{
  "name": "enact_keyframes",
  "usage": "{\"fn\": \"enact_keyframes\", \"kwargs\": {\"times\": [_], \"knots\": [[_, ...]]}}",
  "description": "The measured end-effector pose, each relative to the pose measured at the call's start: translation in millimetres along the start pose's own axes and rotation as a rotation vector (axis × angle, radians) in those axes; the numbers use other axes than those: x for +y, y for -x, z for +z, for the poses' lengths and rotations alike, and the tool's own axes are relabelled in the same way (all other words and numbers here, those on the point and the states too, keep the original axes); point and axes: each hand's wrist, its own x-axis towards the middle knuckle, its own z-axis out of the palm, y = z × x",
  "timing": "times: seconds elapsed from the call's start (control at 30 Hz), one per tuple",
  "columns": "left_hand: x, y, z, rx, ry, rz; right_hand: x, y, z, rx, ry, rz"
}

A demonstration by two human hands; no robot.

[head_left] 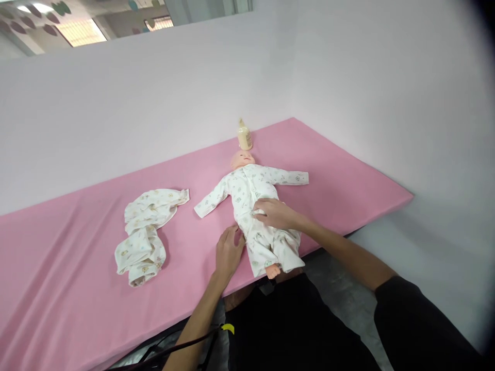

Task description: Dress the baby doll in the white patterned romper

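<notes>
A baby doll (243, 158) lies on its back, dressed in a white patterned baby romper (247, 188) with its sleeves spread out. One bare doll foot (273, 271) pokes from a leg opening near the front edge. My right hand (275, 213) rests over the doll's waist, thumb and fingers closed on the romper's front. At the doll's hip on the left side, my left hand (229, 251) has curled fingers and thumb at the romper's side edge. The exact fingertip contact is partly hidden.
The doll lies on a pink padded table (88, 226) against a white wall. Another crumpled patterned baby garment (145, 232) lies to the left. A cream pump bottle (245, 137) stands behind the doll's head. A black cable (181, 346) hangs by my left forearm.
</notes>
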Motion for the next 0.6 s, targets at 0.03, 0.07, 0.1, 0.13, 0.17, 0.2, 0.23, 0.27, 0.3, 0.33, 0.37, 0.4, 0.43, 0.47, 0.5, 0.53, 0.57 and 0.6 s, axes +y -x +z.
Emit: {"fn": "enact_keyframes", "kwargs": {"times": [0.03,0.07,0.1,0.13,0.17,0.2,0.23,0.27,0.3,0.33,0.37,0.4,0.43,0.47,0.5,0.53,0.57,0.6], "knots": [[1.5,-1.3,0.7,-0.026,-0.006,-0.012,-0.3,-3.0,1.9,0.048,-0.016,0.023],[3.1,-2.8,1.0,-0.065,-0.001,-0.029,-1.1,-5.9,4.4,0.094,-0.029,0.041],[4.5,-4.6,1.2,-0.106,0.013,-0.045,-2.2,-8.4,7.3,0.133,-0.049,0.05],[5.8,-6.3,1.3,-0.137,0.033,-0.054,-3.3,-10.5,10.4,0.159,-0.072,0.049],[6.6,-7.8,1.5,-0.148,0.058,-0.06,-4.4,-12.1,13.5,0.175,-0.096,0.041],[6.8,-9.3,1.9,-0.133,0.102,-0.072,-5.1,-13.1,16.3,0.18,-0.117,0.028],[6.5,-10.6,2.5,-0.102,0.161,-0.097,-5.3,-13.6,18.7,0.177,-0.135,0.017],[5.5,-12.1,3.1,-0.067,0.231,-0.128,-5.1,-13.7,20.3,0.174,-0.151,0.01],[3.9,-14.0,3.6,-0.04,0.305,-0.16,-4.6,-13.3,21.3,0.172,-0.166,0.009],[1.5,-16.5,3.7,-0.025,0.375,-0.19,-3.8,-12.6,21.7,0.17,-0.178,0.01],[-1.5,-20.1,3.2,-0.017,0.436,-0.217,-3.0,-11.8,21.5,0.17,-0.187,0.012],[-5.0,-24.9,2.1,-0.012,0.485,-0.243,-2.4,-10.7,20.8,0.169,-0.197,0.013],[-8.9,-31.3,0.3,-0.001,0.527,-0.269,-1.9,-9.7,19.9,0.165,-0.209,0.012],[-12.8,-39.3,-1.8,0.022,0.579,-0.301,-1.7,-8.7,19.0,0.162,-0.225,0.012],[-16.7,-49.1,-4.0,0.049,0.637,-0.335,-1.8,-7.8,18.1,0.158,-0.244,0.012],[-20.1,-60.3,-6.0,0.076,0.699,-0.366,-2.0,-7.3,17.4,0.157,-0.262,0.013],[-22.9,-72.6,-7.2,0.082,0.772,-0.394,-2.2,-6.9,17.0,0.159,-0.275,0.015],[-24.9,-85.6,-7.5,0.069,0.853,-0.418,-2.3,-6.9,16.8,0.161,-0.28,0.018]]}}
